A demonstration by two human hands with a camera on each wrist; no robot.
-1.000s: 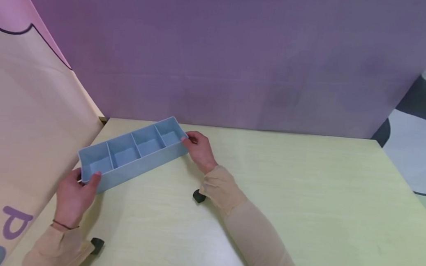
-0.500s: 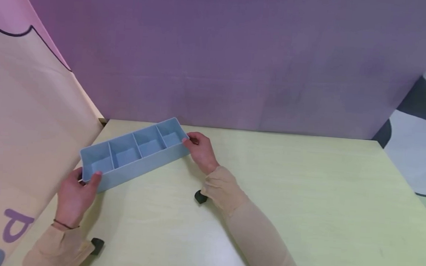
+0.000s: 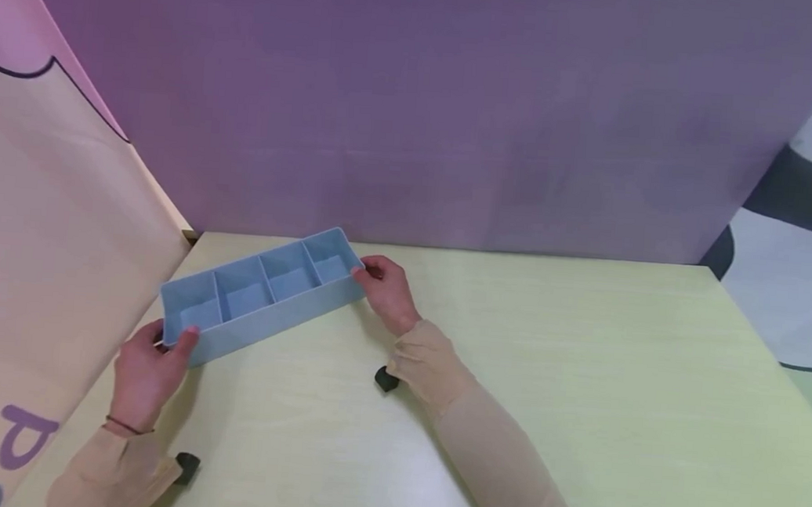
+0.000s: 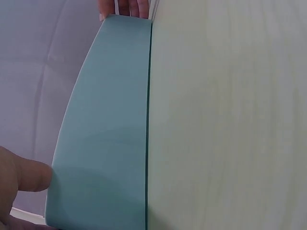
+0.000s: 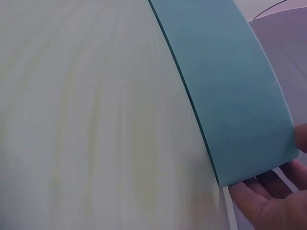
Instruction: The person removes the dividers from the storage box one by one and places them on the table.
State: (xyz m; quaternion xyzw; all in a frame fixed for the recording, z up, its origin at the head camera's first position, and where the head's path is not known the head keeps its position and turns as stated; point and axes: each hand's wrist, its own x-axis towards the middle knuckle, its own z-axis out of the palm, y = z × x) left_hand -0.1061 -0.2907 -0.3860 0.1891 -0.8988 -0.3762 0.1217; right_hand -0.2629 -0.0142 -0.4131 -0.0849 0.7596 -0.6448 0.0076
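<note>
Pale yellow-green wooden surface (image 3: 580, 391) bears a long light-blue plastic four-compartment tray (image 3: 262, 290) (set aslant), its ends gripped by left hand (image 3: 146, 369) and right hand (image 3: 385, 291)

Yellow-green table (image 3: 580, 391), purple backdrop (image 3: 416, 105)

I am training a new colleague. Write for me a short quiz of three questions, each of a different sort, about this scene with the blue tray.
1. True or false: the blue divided tray sits on the table with something in every compartment.
2. How many compartments does the tray have?
3. Multiple choice: how is the tray held? A) by the left hand alone; B) by the right hand alone; C) by both hands, one at each short end.

Key
1. False: the compartments show only bare blue floor.
2. Four, in one row.
3. C.
</note>
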